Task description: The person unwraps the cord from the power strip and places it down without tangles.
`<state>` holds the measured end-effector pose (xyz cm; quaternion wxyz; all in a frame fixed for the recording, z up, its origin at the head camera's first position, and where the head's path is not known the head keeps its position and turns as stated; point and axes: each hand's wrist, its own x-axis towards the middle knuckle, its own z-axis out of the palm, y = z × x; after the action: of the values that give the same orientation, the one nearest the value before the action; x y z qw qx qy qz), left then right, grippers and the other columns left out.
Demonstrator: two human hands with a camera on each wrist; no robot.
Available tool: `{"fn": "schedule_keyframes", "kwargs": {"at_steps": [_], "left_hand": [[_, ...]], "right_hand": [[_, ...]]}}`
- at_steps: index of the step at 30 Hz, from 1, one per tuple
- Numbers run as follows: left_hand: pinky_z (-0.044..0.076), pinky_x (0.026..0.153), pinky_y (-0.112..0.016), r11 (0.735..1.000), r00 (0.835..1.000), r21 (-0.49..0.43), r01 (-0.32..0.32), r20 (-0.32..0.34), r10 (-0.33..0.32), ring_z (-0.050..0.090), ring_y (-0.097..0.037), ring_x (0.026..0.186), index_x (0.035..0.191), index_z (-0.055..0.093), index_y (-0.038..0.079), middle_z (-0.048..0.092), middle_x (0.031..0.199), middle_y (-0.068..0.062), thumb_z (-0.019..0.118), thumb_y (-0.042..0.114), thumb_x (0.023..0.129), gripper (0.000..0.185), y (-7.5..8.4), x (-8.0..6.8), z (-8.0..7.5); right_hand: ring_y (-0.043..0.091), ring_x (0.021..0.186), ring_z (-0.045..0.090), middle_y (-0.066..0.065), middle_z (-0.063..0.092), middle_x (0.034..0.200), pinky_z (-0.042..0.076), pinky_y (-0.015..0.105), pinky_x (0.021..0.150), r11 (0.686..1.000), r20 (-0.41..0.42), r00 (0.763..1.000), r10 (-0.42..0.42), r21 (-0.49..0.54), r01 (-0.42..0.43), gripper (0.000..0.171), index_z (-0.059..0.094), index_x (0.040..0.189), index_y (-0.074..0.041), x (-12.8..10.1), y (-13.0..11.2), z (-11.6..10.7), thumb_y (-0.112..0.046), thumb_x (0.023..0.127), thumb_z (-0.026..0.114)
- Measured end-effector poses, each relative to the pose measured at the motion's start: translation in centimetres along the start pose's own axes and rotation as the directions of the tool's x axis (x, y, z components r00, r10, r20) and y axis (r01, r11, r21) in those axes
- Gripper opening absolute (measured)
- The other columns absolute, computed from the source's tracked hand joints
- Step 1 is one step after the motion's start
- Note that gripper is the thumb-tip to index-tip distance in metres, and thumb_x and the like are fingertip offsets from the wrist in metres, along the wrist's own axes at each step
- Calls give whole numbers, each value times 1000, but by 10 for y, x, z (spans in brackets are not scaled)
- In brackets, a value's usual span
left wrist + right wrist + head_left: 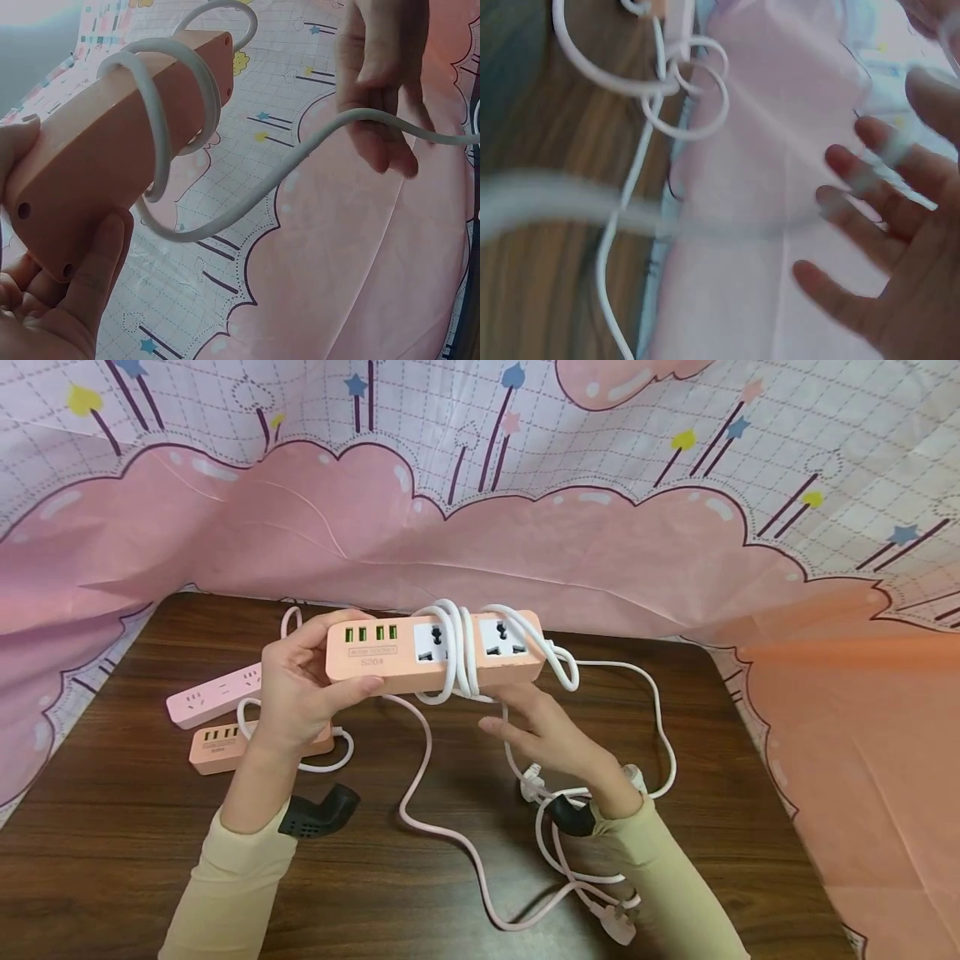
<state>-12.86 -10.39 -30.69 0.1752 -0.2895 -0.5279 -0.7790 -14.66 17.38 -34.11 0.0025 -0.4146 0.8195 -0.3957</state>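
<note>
Peach power strip (435, 649) held endwise in left hand's (296, 693) grip.

Landmark: raised orange power strip (435, 650), held above table (112, 877).

- Left of strip: pink power strip (213, 695) and second orange strip (217, 748) lie close together, blocking table there.
- Below strip, centre: pink cord (420, 760) snakes toward near edge; bare wood either side of it.
- Right and below: white cord (663, 735) loops wide, tangle with plugs (615, 927) near right sleeve.
- Behind strip: pink backdrop cloth (480, 543) closes off far side.
- Far left near edge: open wood.
</note>
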Motion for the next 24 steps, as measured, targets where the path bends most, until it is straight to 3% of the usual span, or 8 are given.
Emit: {"fn": "schedule_keyframes", "kwargs": {"at_steps": [3, 5, 10, 15, 17, 20, 22, 24], "left_hand": [[53, 69, -22, 1000, 1000, 13, 13, 3, -13, 61, -13, 86, 108, 66, 8, 67, 97, -3, 86, 15, 66, 47, -1, -2, -1], [53, 70, -22, 1000, 1000, 21, 18, 10, -18, 62, -13, 86, 108, 66, 8, 68, 96, -3, 86, 15, 66, 47, -1, -2, -3], [53, 69, -22, 999, 998, -23, 38, 53, -36, 63, -14, 85, 108, 66, 4, 68, 95, -7, 84, 1, 65, 47, -2, -4, -6], [54, 67, -23, 998, 996, -38, 58, 66, -55, 64, -14, 81, 108, 64, -3, 68, 93, -11, 75, -19, 62, 50, -4, -4, -8], [54, 66, -22, 999, 998, 9, 51, 43, -51, 63, -13, 80, 108, 64, -3, 68, 92, -9, 73, -22, 61, 51, -5, -4, -10], [53, 66, -21, 997, 1000, 67, 30, -8, -30, 63, -13, 80, 107, 64, -3, 67, 92, -8, 72, -23, 61, 51, -6, -3, -13], [53, 66, -21, 996, 999, 92, 22, -37, -19, 63, -12, 80, 108, 65, -1, 67, 94, -6, 72, -20, 62, 50, -6, -3, -14], [53, 67, -21, 996, 998, 88, 18, -64, -13, 63, -12, 81, 108, 65, 0, 67, 95, -6, 74, -17, 63, 48, -7, -2, -15]], "right_hand": [[13, 86, 59, 11, 66, 92, 49, 29, 76, 996, -88, 996, 0, 91, 8, 16, 64, 105, 5, 6, -2, 7, 0, 92, 55], [9, 78, 57, 9, 65, 86, 50, 25, 69, 985, -183, 983, 13, 169, 18, 15, 63, 99, 9, 10, -2, 5, 1, 93, 52], [5, 69, 53, -4, 62, 78, 46, 18, 61, 975, -431, 902, 30, 212, 69, 22, 61, 91, 16, 17, -7, -24, -4, 91, 53], [9, 60, 45, -2, 57, 66, 36, 18, 53, 937, -541, 841, -6, 289, 193, 17, 69, 84, 2, 9, -23, -57, 3, 90, 53], [12, 62, 44, 1, 57, 67, 34, 22, 55, 909, -526, 848, -66, 318, 268, 17, 70, 83, -1, 1, -29, -65, 4, 89, 54], [12, 61, 41, 3, 54, 65, 32, 22, 53, 887, -383, 904, -190, 328, 325, 14, 69, 83, 1, -14, -34, -76, 7, 83, 57], [12, 61, 42, 3, 54, 66, 34, 23, 54, 903, -225, 942, -250, 297, 311, 15, 69, 84, 0, -22, -34, -82, 11, 79, 60], [8, 63, 43, -1, 55, 69, 35, 20, 54, 945, -57, 968, -245, 209, 252, 23, 69, 87, -6, -29, -32, -85, 13, 77, 62]]}}
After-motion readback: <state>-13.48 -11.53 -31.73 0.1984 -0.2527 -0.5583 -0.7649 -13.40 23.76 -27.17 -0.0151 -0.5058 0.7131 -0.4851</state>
